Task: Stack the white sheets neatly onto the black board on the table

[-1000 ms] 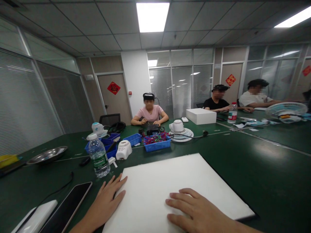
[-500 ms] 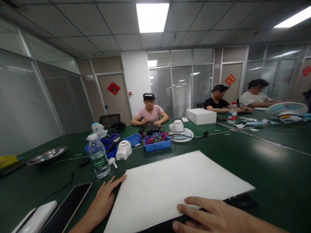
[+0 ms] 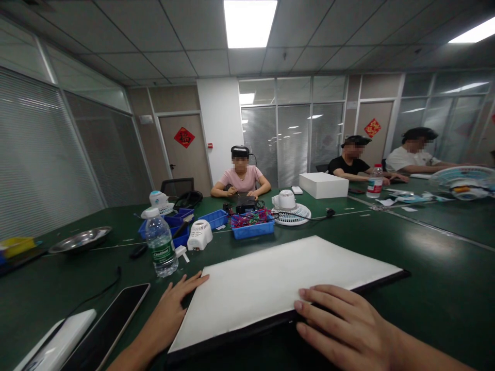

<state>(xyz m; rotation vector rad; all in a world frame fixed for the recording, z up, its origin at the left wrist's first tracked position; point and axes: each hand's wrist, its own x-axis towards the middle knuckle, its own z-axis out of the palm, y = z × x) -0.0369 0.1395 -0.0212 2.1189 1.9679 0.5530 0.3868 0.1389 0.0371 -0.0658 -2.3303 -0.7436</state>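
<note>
A flat white sheet or panel lies in front of me, with a thin black edge showing along its near side. Whether that black part is a separate thing underneath, I cannot tell. My left hand is open beside the panel's left edge, its fingertips touching the far left corner. At the near edge, right of the middle, my right hand rests with fingers stretched out over the white surface and the black border. Its thumb is not clearly visible.
Left of my left hand are a water bottle, a black phone and a white flat device with a cable. Beyond the panel stand blue bins, fan parts and a white box. Several people sit across the green table.
The panel's near edge has moved away from me and its black border now shows more evenly along the near side. My right hand has moved forward with it; my left hand stays at the corner.
</note>
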